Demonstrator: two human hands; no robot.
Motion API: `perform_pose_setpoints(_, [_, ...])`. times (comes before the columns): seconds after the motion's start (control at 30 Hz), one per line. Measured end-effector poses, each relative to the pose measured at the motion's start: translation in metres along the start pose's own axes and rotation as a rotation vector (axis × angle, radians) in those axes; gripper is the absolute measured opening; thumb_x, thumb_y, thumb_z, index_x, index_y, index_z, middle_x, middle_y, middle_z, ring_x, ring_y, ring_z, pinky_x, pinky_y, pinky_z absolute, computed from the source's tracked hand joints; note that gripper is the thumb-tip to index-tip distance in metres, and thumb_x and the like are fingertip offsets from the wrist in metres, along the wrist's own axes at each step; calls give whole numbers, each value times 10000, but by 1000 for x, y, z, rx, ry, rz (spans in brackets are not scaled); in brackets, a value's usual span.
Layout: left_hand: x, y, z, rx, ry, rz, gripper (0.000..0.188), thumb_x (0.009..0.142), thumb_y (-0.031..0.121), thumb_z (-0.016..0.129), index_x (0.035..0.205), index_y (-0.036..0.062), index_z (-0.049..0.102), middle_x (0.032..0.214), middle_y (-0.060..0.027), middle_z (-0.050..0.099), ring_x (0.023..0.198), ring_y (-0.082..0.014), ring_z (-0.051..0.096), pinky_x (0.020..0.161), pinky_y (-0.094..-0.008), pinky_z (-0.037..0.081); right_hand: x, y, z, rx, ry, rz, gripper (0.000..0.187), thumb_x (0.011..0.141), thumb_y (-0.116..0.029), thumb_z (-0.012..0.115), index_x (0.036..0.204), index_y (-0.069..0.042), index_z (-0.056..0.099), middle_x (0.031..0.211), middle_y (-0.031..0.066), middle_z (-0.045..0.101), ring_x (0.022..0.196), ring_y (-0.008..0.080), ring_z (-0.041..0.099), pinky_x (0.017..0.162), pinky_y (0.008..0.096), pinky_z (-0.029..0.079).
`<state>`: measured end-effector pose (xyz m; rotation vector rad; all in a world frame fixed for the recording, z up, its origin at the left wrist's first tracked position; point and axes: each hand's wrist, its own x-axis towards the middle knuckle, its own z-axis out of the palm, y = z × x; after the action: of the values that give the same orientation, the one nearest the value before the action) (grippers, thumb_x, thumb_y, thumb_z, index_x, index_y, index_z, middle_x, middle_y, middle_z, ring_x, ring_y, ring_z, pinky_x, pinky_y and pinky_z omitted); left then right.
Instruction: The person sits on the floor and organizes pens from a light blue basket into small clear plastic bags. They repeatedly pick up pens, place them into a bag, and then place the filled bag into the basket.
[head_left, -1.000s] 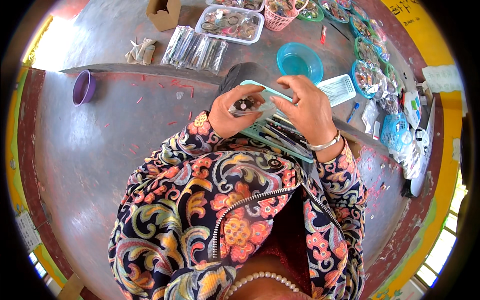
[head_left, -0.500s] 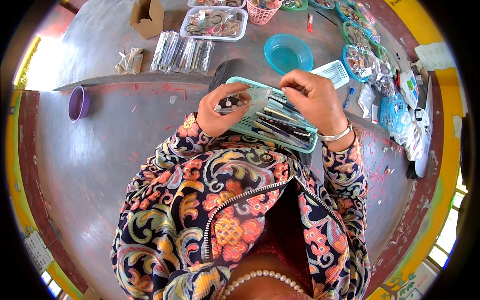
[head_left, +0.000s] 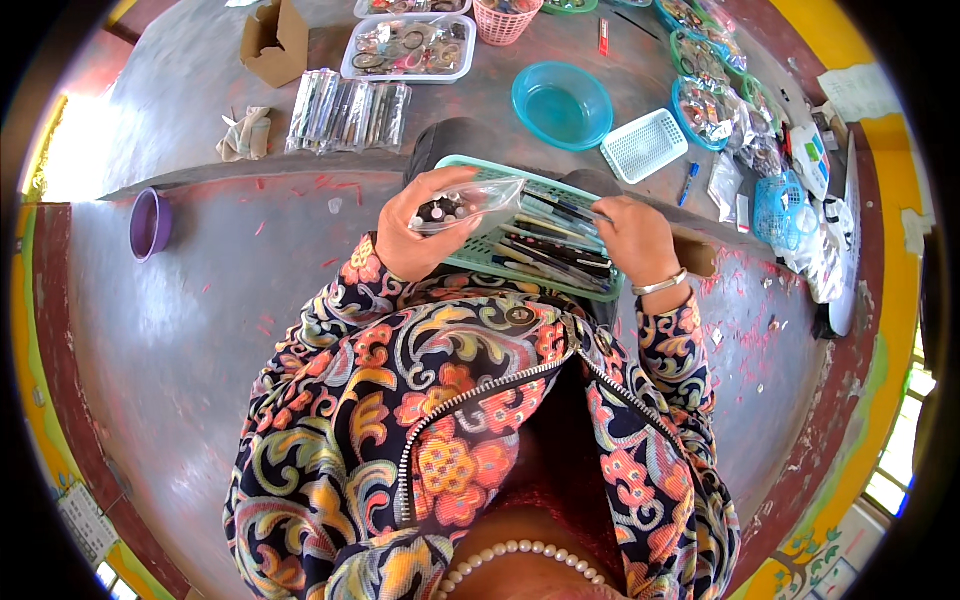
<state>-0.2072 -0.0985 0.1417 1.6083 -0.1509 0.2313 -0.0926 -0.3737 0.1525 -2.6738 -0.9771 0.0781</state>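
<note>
My left hand is closed round a clear plastic bag with small dark and pale round pieces inside. The bag's flat end sticks out to the right, over a light-green plastic basket. Several pens, dark, white and blue, lie lengthwise in this basket in front of my body. At its right end, my right hand has its fingertips pinched at the end of a dark pen. The fingers partly hide that end.
Beyond the basket, a raised surface holds bagged pens, a cardboard box, a white tray of trinkets, a blue bowl and a white basket. Trinket baskets crowd the right. A purple bowl stands left.
My right hand has come down from above the basket to the pens at its right end. My left hand still holds the bag. The whole view has shifted slightly.
</note>
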Motion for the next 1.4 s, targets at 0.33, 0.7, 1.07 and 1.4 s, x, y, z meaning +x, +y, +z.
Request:
perform_pose_setpoints(0.33, [0, -4, -1, -5, -11, 7, 451, 836, 18, 655, 1260, 31, 500, 1075, -94, 642, 958, -97, 581, 829, -252, 471, -14, -9, 11, -160, -26, 60, 141, 796, -155, 614, 884, -53, 573, 903, 117, 572, 883, 298, 609, 709, 410, 522])
perform_pose_setpoints(0.7, [1, -3, -1, -37, -9, -25, 465, 832, 16, 657, 1268, 19, 495, 1092, -105, 632, 973, -113, 583, 839, -264, 475, -19, 3, 8, 169, -63, 215, 143, 739, -133, 654, 863, -76, 610, 863, 94, 615, 856, 282, 608, 706, 388, 486])
perform_pose_setpoints(1.07, [1, -3, 0, 44, 18, 14, 470, 807, 7, 643, 1253, -12, 497, 1046, -127, 644, 979, -177, 608, 869, -310, 470, -33, 40, 9, 1343, -9, 464, 158, 843, -104, 672, 949, 9, 641, 817, 8, 635, 707, 89, 556, 591, 228, 436])
perform_pose_setpoints(1.4, [0, -6, 0, -7, 5, 28, 466, 823, 13, 651, 1263, 9, 497, 1065, -110, 642, 959, -131, 596, 848, -278, 471, -32, 28, 10, 1792, 58, 467, 135, 891, -74, 608, 999, 6, 622, 826, 68, 635, 623, 115, 554, 528, 220, 435])
